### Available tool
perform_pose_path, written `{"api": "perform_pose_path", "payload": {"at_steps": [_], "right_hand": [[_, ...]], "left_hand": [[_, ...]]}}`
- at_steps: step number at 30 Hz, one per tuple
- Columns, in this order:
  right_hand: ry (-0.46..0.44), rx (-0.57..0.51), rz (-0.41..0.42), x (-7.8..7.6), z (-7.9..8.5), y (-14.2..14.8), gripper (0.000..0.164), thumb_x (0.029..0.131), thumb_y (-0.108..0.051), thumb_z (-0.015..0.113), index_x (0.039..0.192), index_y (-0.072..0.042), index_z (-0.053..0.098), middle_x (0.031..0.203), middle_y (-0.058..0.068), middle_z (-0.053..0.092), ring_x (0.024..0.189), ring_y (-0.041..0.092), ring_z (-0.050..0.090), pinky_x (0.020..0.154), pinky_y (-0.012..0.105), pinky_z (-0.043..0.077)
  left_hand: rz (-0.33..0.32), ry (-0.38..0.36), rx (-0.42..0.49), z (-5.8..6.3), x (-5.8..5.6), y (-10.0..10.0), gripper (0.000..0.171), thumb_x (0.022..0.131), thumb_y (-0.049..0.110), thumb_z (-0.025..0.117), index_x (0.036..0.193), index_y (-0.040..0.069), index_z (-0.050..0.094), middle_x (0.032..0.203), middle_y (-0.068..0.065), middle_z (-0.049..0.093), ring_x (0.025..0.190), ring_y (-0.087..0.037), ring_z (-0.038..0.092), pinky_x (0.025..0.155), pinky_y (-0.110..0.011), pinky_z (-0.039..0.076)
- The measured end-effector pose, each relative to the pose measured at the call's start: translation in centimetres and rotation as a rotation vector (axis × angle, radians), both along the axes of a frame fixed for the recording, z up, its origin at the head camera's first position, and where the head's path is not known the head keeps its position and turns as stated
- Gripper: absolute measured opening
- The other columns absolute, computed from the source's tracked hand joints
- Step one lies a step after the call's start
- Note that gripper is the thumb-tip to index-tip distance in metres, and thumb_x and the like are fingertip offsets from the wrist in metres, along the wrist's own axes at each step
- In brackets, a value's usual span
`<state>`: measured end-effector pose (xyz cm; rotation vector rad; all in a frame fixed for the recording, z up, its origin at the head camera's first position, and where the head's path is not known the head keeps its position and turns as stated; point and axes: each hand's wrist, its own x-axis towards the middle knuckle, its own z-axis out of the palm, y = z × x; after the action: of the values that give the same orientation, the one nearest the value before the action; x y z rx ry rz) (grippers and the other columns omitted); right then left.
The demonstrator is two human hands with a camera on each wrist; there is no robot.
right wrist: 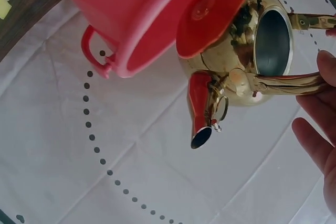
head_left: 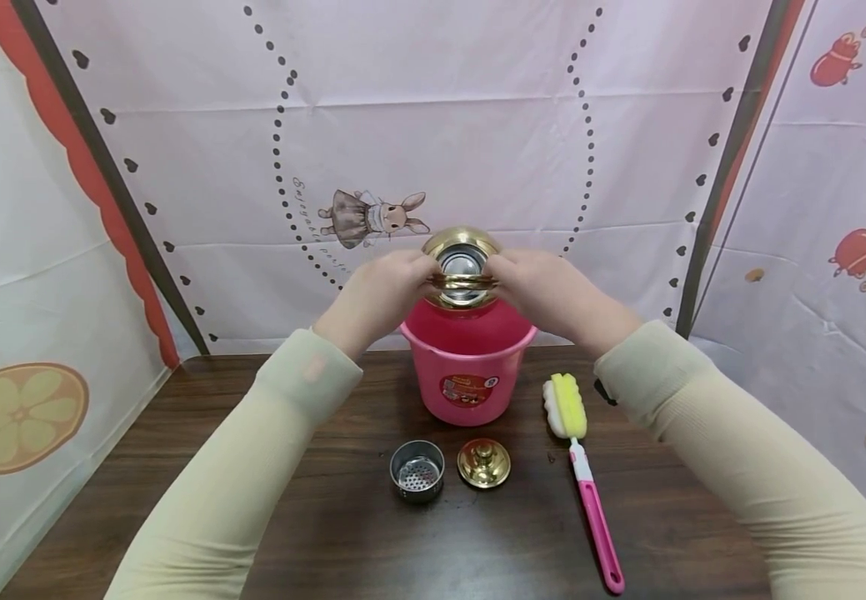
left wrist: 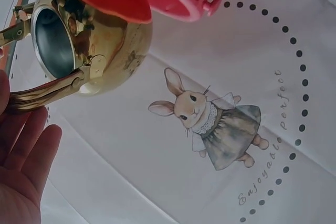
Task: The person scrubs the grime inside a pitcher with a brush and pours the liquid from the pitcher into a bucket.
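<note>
A shiny gold teapot point(head_left: 461, 240) is held up above the pink bucket point(head_left: 470, 367), tipped so its lidless round mouth faces me. My left hand point(head_left: 397, 287) grips one side of the teapot's handle point(left wrist: 47, 93), thumb and fingers around it in the left wrist view. On the other side my right hand point(head_left: 526, 279) pinches the same handle. The right wrist view shows the teapot's short spout point(right wrist: 199, 108) hanging down. Bucket and table below reflect red and dark in the polished body.
Before the bucket stand a steel strainer cup point(head_left: 417, 472) and a gold lid point(head_left: 483, 463). To the right lies a sponge brush point(head_left: 586, 475) with a pink handle. A patterned cloth point(head_left: 448, 108) hangs behind the dark wooden table point(head_left: 342, 533).
</note>
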<state>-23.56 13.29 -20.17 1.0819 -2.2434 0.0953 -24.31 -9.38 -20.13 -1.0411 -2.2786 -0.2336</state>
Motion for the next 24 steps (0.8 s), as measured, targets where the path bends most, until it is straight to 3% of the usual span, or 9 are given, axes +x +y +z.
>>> {"api": "perform_pose_path", "payload": {"at_steps": [8, 18, 24], "right_hand": [[0.136, 0.023, 0.08, -0.3, -1.3, 0.4, 0.016, 0.082, -0.009, 0.073, 0.089, -0.005, 0.059, 0.074, 0.006, 0.059, 0.064, 0.02, 0.056, 0.06, 0.03, 0.052], [0.154, 0.074, 0.065, -0.2, -2.2, 0.5, 0.016, 0.083, -0.013, 0.073, 0.092, -0.007, 0.06, 0.084, 0.006, 0.066, 0.077, 0.02, 0.062, 0.067, 0.032, 0.055], [0.157, 0.117, 0.053, -0.2, -2.7, 0.6, 0.016, 0.081, -0.005, 0.072, 0.089, -0.008, 0.058, 0.087, 0.004, 0.066, 0.079, 0.02, 0.062, 0.067, 0.032, 0.055]], "left_hand": [[-0.043, 0.115, -0.025, -1.3, -0.1, 0.0, 0.012, 0.083, 0.015, 0.072, 0.092, 0.01, 0.067, 0.088, -0.004, 0.069, 0.087, -0.02, 0.065, 0.073, -0.033, 0.057], [-0.041, 0.068, -0.068, -2.1, 0.0, 0.2, 0.01, 0.083, 0.012, 0.072, 0.091, 0.01, 0.066, 0.089, -0.004, 0.066, 0.086, -0.021, 0.063, 0.075, -0.032, 0.057], [-0.042, 0.065, -0.094, -2.7, 0.0, 0.3, 0.009, 0.083, 0.011, 0.071, 0.088, 0.01, 0.065, 0.089, -0.003, 0.065, 0.086, -0.019, 0.062, 0.073, -0.03, 0.056]]}}
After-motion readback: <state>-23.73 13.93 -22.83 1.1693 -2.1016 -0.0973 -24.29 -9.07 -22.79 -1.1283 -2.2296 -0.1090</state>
